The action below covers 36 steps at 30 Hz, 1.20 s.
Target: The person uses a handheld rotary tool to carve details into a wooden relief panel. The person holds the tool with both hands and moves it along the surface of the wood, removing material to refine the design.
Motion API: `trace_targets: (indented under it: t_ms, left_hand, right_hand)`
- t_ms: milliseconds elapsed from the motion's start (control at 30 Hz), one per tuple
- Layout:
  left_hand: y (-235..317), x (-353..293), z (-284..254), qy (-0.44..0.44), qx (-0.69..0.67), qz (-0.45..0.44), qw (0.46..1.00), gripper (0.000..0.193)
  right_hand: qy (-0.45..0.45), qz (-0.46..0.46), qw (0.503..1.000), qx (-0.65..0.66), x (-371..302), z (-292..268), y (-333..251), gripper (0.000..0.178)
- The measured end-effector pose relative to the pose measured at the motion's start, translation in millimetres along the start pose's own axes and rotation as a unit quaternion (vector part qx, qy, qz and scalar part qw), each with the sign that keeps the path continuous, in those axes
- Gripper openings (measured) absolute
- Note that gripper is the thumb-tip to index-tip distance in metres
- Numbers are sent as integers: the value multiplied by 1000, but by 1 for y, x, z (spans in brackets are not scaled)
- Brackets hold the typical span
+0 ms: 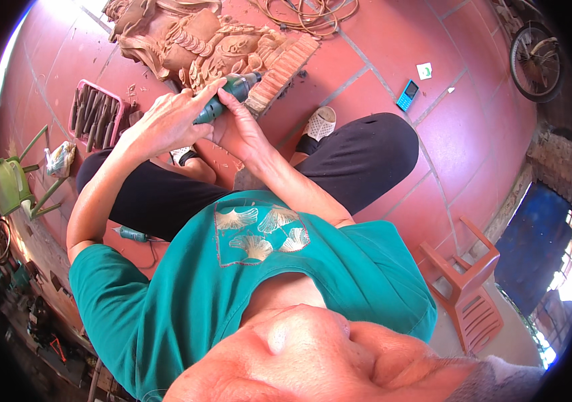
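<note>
A green handheld power tool [239, 85], shaped like a rotary grinder, is held in both my hands over the floor. My left hand [173, 115] wraps its near end, with the index finger stretched along the body. From beneath and the right side, my right hand [238, 128] closes round it, the thumb lying along the casing. Just beyond stands a brown wood carving [216, 48] in deep relief. The tool's far end overlaps the carving's ridged edge [282, 75]; whether they touch I cannot tell. No working bit can be made out.
A pink-rimmed tray of chisels [98, 115] lies at left, near a plastic bag [59, 159] and a green chair [8, 184]. Another green power tool [130, 233] rests by my left thigh. Rightward are a blue phone [407, 95], coiled cable [306, 23] and brown chair [467, 288].
</note>
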<state>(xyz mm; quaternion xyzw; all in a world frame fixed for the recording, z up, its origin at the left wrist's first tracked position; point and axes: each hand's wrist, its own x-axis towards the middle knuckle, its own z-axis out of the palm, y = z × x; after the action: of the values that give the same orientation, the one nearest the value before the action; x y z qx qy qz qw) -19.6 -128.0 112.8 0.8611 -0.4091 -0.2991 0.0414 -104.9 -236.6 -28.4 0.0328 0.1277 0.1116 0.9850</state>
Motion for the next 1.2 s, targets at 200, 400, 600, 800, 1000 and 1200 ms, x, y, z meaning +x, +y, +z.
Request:
trace_targets:
  t_ms: [200, 400, 600, 800, 1000, 1200]
  left_hand:
    - [-8, 3, 10, 46, 10, 47, 998, 90]
    - [-6, 4, 12, 36, 17, 31, 999, 91]
    - [-8, 5, 13, 43, 26, 49, 998, 90]
    - [-6, 6, 12, 43, 24, 64, 997, 90]
    - [-3, 10, 11, 36, 16, 89, 995, 86]
    - [-1, 13, 9, -7, 7, 75, 997, 91]
  right_hand:
    - [12, -7, 1000, 11, -1, 0, -1, 39]
    - [-6, 8, 1000, 10, 0, -7, -4, 40]
    - [-3, -3, 1000, 10, -2, -4, -3, 40]
    - [3, -12, 1000, -1, -6, -3, -3, 40]
    - [11, -21, 1000, 0, -9, -6, -4, 36]
    - [35, -51, 998, -20, -17, 6, -3, 38]
